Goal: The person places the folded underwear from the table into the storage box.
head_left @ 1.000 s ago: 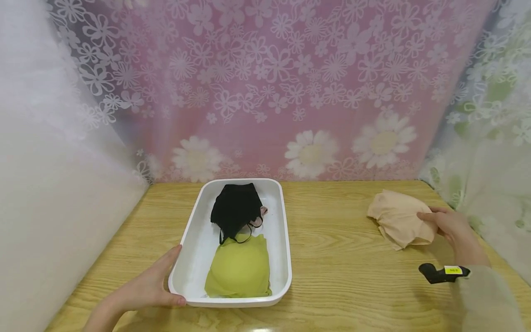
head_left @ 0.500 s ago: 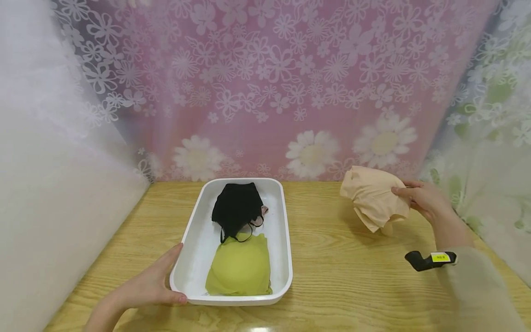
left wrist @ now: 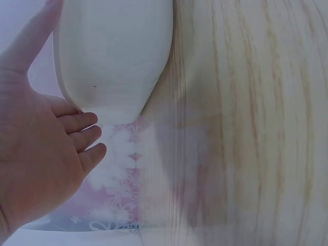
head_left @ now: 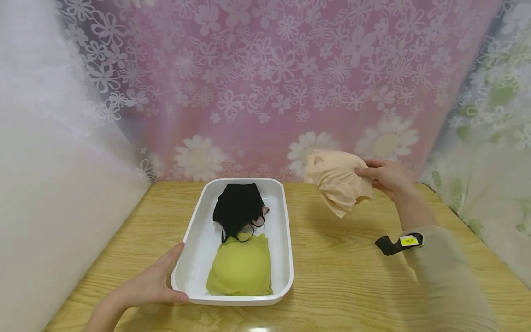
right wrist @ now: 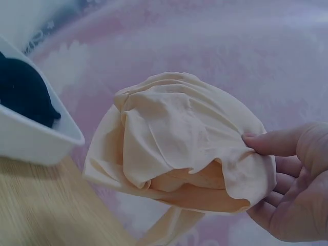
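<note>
A folded beige bra [head_left: 340,179] hangs above the right part of the table, its side edge pinched between the thumb and fingers of my right hand [head_left: 387,177]. In the right wrist view its cup-like folds [right wrist: 174,133] and a loose strap [right wrist: 171,225] show. My left hand [head_left: 143,283] spreads around the near left corner of a white tray [head_left: 289,258], thumb at the front rim and fingers along the left side. Inside the tray a black strappy garment [head_left: 238,207] lies at the back and a yellow-green bra [head_left: 240,267] at the front.
A little pink fabric [head_left: 260,219] peeks out beside the black garment. The wood-grain table [head_left: 332,276] ends at a pink flowered curtain [head_left: 257,92], with pale curtains at both sides. A black strap with a yellow label [head_left: 400,243] sits on my right wrist.
My right hand has lifted the beige bra off the table and carried it left toward the tray. The left hand and the tray stay in place.
</note>
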Available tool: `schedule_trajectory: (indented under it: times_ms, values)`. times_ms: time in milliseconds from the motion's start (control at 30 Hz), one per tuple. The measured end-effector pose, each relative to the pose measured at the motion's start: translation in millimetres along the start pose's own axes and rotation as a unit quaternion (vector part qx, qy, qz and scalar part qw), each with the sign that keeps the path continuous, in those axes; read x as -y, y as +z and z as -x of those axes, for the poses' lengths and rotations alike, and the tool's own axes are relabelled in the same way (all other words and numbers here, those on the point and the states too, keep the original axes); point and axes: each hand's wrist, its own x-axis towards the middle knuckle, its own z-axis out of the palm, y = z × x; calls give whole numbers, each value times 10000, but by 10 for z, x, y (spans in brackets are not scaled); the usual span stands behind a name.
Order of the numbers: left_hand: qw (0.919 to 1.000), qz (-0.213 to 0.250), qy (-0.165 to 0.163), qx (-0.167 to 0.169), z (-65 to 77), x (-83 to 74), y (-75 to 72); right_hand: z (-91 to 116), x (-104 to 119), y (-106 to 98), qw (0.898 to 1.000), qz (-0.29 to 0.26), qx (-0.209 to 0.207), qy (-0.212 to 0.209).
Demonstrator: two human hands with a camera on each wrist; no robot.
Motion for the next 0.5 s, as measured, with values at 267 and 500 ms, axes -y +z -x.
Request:
schedule_trajectory:
  times_ms: [267,500]
  values:
    - [9999,130,-10,68,0,-9,-13,-155,206,440,9983,-509,276,-102]
    - [9997,205,-76,105,3,-2,-10,-287,331,879,9957,-676,544,-309]
